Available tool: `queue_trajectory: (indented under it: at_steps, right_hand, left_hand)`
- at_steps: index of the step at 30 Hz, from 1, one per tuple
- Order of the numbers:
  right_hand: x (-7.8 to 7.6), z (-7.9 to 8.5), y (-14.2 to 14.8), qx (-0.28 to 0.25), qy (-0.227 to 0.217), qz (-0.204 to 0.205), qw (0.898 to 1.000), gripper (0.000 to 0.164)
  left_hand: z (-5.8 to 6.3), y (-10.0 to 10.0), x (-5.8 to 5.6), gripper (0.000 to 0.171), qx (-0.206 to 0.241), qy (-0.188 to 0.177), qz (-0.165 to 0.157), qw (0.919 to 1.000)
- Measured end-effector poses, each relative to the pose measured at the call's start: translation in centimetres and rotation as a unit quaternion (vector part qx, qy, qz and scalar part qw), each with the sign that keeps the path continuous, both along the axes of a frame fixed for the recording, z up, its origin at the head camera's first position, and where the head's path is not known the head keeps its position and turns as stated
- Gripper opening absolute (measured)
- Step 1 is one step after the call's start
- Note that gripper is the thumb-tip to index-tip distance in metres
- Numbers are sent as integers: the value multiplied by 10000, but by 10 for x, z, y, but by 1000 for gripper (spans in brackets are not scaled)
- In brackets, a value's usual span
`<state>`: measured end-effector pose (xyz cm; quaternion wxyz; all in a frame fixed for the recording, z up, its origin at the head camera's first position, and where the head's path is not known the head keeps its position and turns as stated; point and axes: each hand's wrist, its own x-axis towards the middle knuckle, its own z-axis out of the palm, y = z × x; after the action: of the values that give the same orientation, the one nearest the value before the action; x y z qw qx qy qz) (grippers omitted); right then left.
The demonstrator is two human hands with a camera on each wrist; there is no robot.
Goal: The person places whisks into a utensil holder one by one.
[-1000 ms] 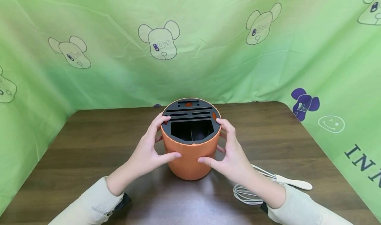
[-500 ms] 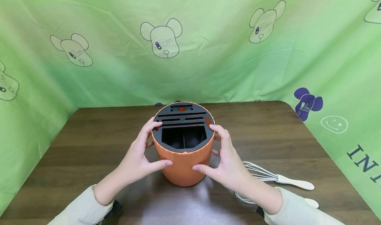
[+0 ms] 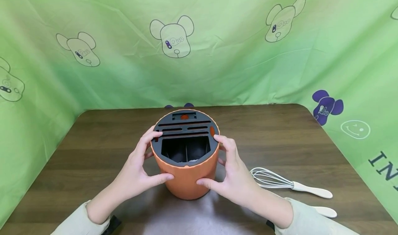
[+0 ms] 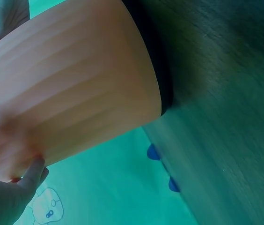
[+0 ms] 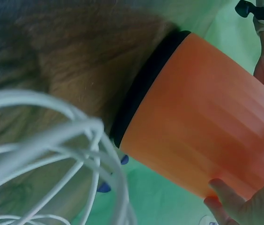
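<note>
Both hands hold an orange knife and utensil holder (image 3: 186, 179) between them. It is round and upright, with a black slotted top (image 3: 183, 127) and one larger divided opening. My left hand (image 3: 133, 171) grips its left side, thumb on the front and a fingertip on the black top's edge. From the right, my right hand (image 3: 234, 176) grips it the same way. Low down, the holder has a black base (image 5: 143, 89), seen in the right wrist view. Whether that base touches the table or hovers just above it, I cannot tell.
A white-handled whisk (image 3: 280, 180) lies on the wooden table (image 3: 99, 152), right of my right hand. Beside it, a second white handle (image 3: 324, 211) shows, partly covered by the right forearm. Blurred white whisk wires (image 5: 94, 140) fill the right wrist view's lower left. Green printed cloth (image 3: 217, 72) hangs behind.
The holder and both hands have moved left and nearer to me, with the grip unchanged. The right arm now covers less of the upper whisk. The head view has shifted slightly.
</note>
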<state>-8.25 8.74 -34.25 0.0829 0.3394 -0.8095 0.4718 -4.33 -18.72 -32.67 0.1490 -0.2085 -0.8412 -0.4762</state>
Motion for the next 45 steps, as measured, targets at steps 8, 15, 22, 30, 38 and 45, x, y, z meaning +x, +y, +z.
queue_trajectory:
  at_steps: [8, 15, 22, 30, 38, 45]
  right_hand:
    - [3, -1, -1, 17, 284, 188, 9994, 110]
    - [0, 0, 6, 327, 574, 279, 9974, 110]
    - [-3, 6, 16, 974, 806, 243, 9917, 105]
    - [-3, 12, 31, 1893, 1571, 171, 9691, 98]
    - [-13, 28, 45, 2640, 2159, 309, 9396, 96]
    - [-15, 32, 53, 2877, 2297, 278, 9294, 98]
  left_hand:
    - [-1, -5, 6, 102, 68, 236, -144, 9996]
    - [3, -7, 5, 95, -512, 672, 64, 9964]
    - [16, -9, -5, 94, -1124, 1075, -52, 9878]
    - [25, -11, -13, 94, -1497, 1275, -393, 9797]
    - [32, -16, -13, 95, -2078, 994, -264, 9728]
    - [33, -15, -13, 94, -2152, 1106, -220, 9700]
